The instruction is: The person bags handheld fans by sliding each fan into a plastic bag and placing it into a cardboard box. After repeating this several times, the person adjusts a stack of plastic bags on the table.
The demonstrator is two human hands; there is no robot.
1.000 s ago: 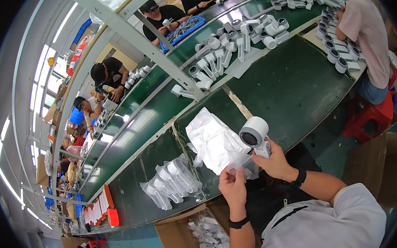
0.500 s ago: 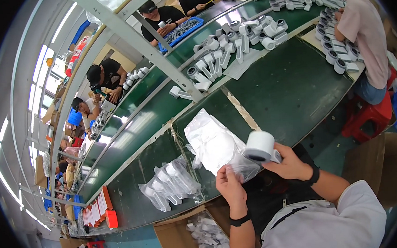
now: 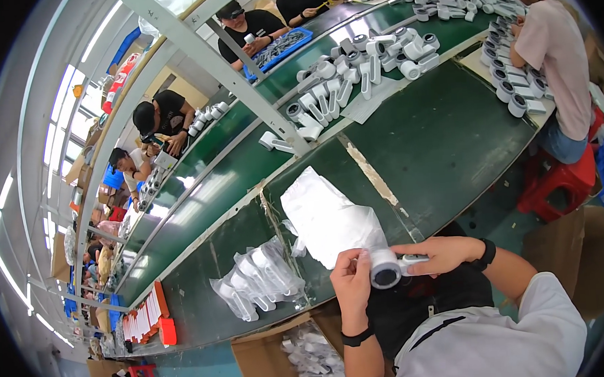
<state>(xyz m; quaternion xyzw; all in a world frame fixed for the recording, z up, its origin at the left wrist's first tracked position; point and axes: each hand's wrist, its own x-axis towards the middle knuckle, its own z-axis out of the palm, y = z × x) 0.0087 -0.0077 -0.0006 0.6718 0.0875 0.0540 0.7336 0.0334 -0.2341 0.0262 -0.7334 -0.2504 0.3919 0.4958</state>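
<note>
My right hand (image 3: 441, 256) is closed round the handle of a white handheld device with a round head (image 3: 385, 269). The head's dark round face, ringed in grey, points toward me. My left hand (image 3: 353, 282) has its fingers pinched together against the left side of that head. Thin plastic bag film seems to be between those fingers, though little of it shows. Just beyond both hands lies a stack of white plastic bags (image 3: 328, 214) on the green table (image 3: 444, 138). Left of the stack, several bagged devices (image 3: 259, 277) sit in a row.
An open carton (image 3: 264, 360) with bagged devices stands below the table edge. Another carton (image 3: 576, 261) is at right. Loose devices (image 3: 350, 64) pile up beyond a metal post (image 3: 240, 88). A person (image 3: 553, 55) sits at right on a red stool (image 3: 557, 180); others work across the line.
My right hand has lowered the device and turned its round face toward me. Its head has come against my left fingers. The clear film stretched between my hands is now mostly hidden.
</note>
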